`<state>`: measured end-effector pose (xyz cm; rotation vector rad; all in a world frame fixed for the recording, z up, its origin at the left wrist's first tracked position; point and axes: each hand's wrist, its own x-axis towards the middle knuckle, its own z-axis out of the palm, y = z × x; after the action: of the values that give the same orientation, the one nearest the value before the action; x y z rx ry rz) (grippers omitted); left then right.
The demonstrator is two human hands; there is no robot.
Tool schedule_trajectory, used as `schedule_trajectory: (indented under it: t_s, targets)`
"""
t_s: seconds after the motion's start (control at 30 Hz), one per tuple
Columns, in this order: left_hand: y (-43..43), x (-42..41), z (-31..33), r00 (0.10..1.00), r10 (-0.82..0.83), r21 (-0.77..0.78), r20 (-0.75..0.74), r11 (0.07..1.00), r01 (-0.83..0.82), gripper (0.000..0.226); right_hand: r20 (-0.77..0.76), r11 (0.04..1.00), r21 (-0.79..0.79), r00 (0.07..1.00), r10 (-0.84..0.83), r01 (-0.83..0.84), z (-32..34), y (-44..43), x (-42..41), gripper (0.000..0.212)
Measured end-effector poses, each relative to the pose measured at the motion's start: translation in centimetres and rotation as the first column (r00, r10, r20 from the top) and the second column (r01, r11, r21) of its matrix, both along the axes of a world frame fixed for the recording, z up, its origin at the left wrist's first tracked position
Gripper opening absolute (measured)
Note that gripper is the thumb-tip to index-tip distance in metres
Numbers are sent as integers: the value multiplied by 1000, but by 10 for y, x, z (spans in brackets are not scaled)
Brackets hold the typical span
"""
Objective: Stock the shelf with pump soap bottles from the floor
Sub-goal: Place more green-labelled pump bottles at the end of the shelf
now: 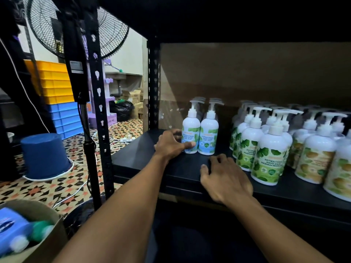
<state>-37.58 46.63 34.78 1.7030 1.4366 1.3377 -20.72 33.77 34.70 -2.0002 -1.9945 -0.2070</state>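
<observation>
On shelf (190, 165) | white pump bottle (191, 126), blue-green label, upright | left hand (170, 144) grasps it | right hand (226, 177) flat, released

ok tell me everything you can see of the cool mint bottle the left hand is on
The cool mint bottle is white, plastic-looking, with a white pump head and a green-and-blue leaf label reading antibacterial hand wash cool mint. It stands upright on the black shelf, label facing out, close beside a matching bottle on its right. The left hand grips its lower part, thumb across the label.
</observation>
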Motion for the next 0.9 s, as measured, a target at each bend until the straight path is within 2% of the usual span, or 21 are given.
schedule_trajectory:
  t_s: [0.23,0.47,0.53,0.67,0.9]
  targets:
    - [15,3,-3,999,18,-6,-28,1000,-18,95,12,1000,3,1000,-1,1,1,-2,0,59]
    - [11,2,0,998,16,-2,-53,1000,-16,97,24,1000,-2,1000,-1,1,1,-3,-1,57]
    - [7,3,2,997,35,13,-71,999,-34,94,28,1000,-5,1000,1,-1,1,-3,-1,58]
    - [9,0,0,998,25,3,-50,1000,-25,73,22,1000,-5,1000,1,-1,1,-3,0,59]
    - [10,-1,-1,998,-12,4,-67,1000,12,71,18,1000,-6,1000,1,0,0,-3,-1,59]
